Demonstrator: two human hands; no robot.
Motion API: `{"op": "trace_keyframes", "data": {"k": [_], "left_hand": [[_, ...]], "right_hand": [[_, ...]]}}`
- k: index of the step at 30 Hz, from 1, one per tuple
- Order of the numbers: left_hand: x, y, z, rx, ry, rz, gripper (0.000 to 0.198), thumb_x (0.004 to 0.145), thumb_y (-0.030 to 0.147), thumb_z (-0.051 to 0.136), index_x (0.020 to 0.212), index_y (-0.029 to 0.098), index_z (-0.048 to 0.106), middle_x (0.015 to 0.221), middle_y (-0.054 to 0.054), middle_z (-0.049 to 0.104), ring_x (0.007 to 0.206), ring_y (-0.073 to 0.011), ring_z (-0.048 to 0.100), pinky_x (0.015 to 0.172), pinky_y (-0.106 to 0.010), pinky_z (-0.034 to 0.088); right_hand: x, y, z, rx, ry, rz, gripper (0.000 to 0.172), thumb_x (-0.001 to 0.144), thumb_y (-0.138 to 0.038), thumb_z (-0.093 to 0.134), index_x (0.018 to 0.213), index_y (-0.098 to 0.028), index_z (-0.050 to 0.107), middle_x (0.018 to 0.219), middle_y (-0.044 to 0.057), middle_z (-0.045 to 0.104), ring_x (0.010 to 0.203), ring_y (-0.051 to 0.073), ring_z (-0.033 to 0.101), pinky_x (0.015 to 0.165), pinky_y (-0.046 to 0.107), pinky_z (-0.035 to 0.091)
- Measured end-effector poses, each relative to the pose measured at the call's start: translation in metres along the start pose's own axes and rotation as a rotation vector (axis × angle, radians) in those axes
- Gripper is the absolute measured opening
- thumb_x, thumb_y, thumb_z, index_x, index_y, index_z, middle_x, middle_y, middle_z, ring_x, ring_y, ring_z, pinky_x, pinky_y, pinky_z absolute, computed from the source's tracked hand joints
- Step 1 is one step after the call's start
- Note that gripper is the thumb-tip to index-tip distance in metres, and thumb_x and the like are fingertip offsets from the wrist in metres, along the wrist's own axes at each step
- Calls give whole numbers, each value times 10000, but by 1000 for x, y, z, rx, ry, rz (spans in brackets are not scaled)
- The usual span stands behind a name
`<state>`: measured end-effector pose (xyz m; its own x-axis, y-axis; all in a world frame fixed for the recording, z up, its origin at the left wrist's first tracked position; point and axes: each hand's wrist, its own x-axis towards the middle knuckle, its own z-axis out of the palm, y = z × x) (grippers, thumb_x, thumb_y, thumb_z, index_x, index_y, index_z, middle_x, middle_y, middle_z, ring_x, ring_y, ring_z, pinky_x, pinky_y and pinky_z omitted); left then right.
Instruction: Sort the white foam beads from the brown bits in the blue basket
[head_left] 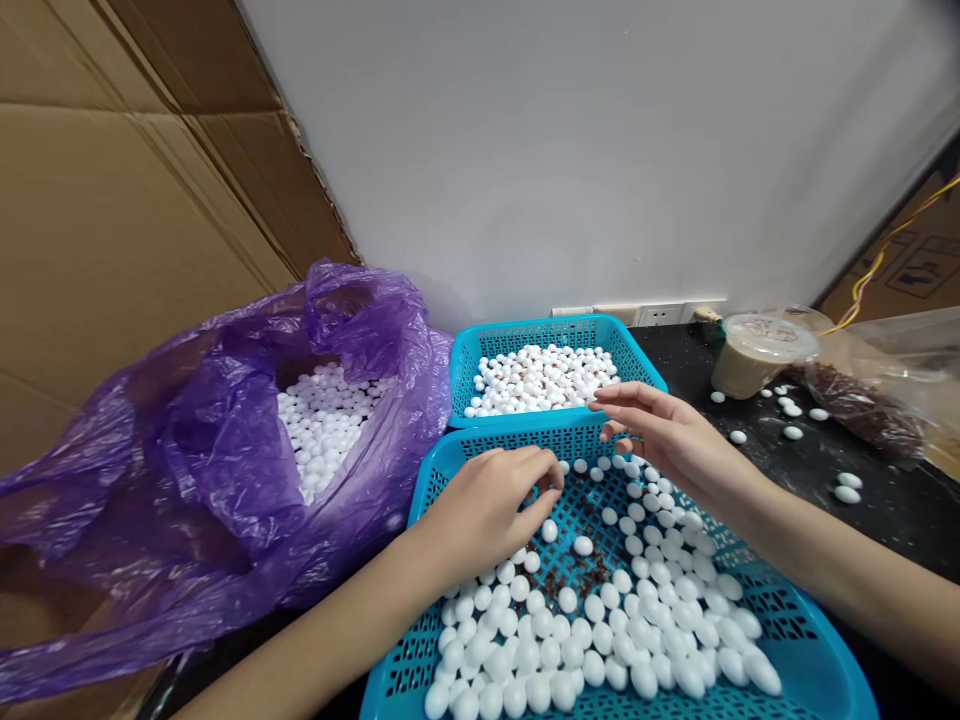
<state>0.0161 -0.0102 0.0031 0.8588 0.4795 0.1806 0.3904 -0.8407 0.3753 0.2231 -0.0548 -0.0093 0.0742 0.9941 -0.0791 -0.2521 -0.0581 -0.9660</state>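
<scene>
Small white egg-shaped balls (581,632) lie loose in the near blue perforated basket (817,660), thickest along its front and right side. Dark brown crumbs (592,570) are scattered on the basket's floor among them. Over the left part of this basket is my left hand (487,505), its fingers curled and the thumb close to the index fingertip. Whatever it may pinch is hidden. My right hand (660,430) hovers over the basket's far right, fingers stretched and apart, with nothing visible in them. A second blue basket (555,418) behind holds more white balls.
At left, an open purple plastic bag (217,450) contains many white balls, beside a large cardboard box (135,200). On the black table (795,490) at right are stray balls, a lidded drink cup (761,355) and a clear bag of brown bits (862,410). Sockets (660,315) line the wall.
</scene>
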Motion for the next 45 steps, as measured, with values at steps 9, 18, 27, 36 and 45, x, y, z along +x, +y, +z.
{"op": "trace_keyframes", "data": {"k": [9,18,27,36,45], "left_hand": [[-6,-3,6,91,-191,-113,125,800,174,503,687,171,556,621,18,604,551,-134,568,494,-234,352],[-3,4,0,75,-218,44,119,795,135,458,854,171,555,835,-26,591,774,-161,558,650,-273,425],[-7,1,4,98,-286,190,87,785,228,601,868,201,609,879,-26,543,843,-184,521,713,-307,423],[-6,2,2,116,-310,278,130,804,233,605,934,231,614,918,-24,537,842,-168,497,710,-287,395],[-6,2,4,157,-280,310,38,794,233,630,832,230,634,894,-5,536,799,-149,489,647,-270,355]], "right_hand": [[-2,-3,3,-3,-55,5,161,732,-281,660,858,-205,594,945,23,551,722,118,520,589,252,412],[-6,3,8,-315,-322,-48,84,812,-256,579,846,-181,561,732,-10,526,575,86,448,529,235,363],[-18,1,13,-769,-547,-128,122,800,-97,504,844,-169,592,757,-16,602,585,83,466,542,212,384],[-18,4,13,-846,-551,-187,175,739,-35,496,810,-166,586,731,-25,598,565,75,472,517,198,362],[-19,4,12,-868,-542,-194,168,731,-36,500,792,-168,583,721,-31,599,563,74,462,512,199,354]]}}
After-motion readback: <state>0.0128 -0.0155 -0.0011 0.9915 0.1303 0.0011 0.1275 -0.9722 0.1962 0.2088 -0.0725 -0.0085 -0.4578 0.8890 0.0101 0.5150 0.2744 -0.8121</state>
